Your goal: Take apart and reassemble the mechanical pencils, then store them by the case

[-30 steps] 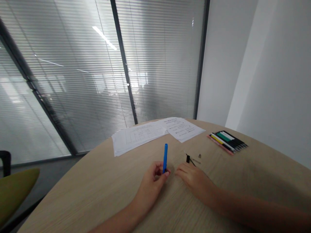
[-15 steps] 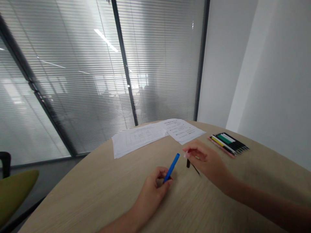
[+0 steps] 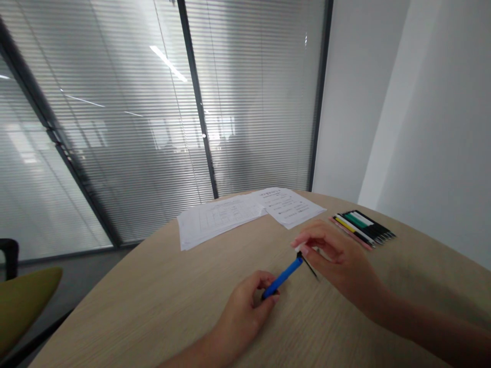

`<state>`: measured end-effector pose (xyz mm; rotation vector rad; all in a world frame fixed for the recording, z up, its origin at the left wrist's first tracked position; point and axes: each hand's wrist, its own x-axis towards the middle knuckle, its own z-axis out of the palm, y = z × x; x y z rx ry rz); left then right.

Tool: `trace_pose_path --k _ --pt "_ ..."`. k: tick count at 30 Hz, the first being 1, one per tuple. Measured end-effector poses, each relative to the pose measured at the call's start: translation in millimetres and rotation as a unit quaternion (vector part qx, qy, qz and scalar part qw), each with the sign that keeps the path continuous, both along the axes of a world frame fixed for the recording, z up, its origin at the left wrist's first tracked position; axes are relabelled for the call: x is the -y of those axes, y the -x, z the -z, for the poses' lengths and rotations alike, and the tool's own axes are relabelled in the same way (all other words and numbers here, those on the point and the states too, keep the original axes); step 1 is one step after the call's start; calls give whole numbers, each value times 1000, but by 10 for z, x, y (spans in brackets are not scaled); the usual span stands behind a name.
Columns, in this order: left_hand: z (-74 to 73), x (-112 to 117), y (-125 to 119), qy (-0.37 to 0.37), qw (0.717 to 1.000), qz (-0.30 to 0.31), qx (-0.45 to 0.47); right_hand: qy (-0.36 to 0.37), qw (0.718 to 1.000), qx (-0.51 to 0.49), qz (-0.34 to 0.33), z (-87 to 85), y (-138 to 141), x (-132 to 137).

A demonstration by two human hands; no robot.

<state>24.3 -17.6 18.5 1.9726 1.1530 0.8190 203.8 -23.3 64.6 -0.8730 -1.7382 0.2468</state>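
Observation:
My left hand is closed around the lower end of a blue pen barrel, which tilts up to the right. The thumb and fingertips of my right hand pinch a small white-and-black pen part. Its black end meets the upper end of the blue barrel; whether it sits inside cannot be told. Below my right fingers, a thin dark rod, like a pen refill, slants across the tabletop. Part of it is hidden behind the hand.
Several pens lie side by side on the right of the round wooden table. Printed paper sheets lie along the far edge. A green chair stands at the left, and blinds-covered glass is behind.
The blue barrel has tilted over to the right, and my left hand has shifted slightly right. The white-and-black part, earlier apart from the barrel, now meets its upper end.

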Motion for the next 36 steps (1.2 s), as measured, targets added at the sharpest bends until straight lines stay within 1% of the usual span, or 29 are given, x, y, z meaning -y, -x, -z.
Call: trace_pose_path --k 4,6,8,10,13,15,19,23,27,32,36 --pt "1 11 1 -4 1000 -5 6 56 996 -61 -22 -42 13 39" --pt "-3 12 -4 -5 1000 -10 11 56 997 -55 -21 -76 18 65" --pt "-7 7 -9 -4 1000 -20 18 39 999 -26 -8 -109 16 90" --pt "-10 1 -13 -2 999 -25 24 23 999 24 4 -133 10 109" --pt "-16 -6 -16 0 999 -20 31 6 995 101 21 -144 1 118" --pt "-18 -8 -15 -1 999 -14 30 -8 991 127 39 -141 0 113" --pt "-8 -7 -10 -5 1000 -15 26 -46 985 146 75 -142 -8 103" --pt "2 0 -10 -6 999 -15 28 -77 982 149 88 -161 -25 102" --pt "8 -4 -11 -6 1000 -14 23 -127 971 182 94 -167 -21 107" --pt "27 -14 0 -9 1000 -8 22 -129 963 216 99 -121 -11 108" --pt "32 -12 5 -9 1000 -4 18 -123 962 237 63 -77 -11 106"
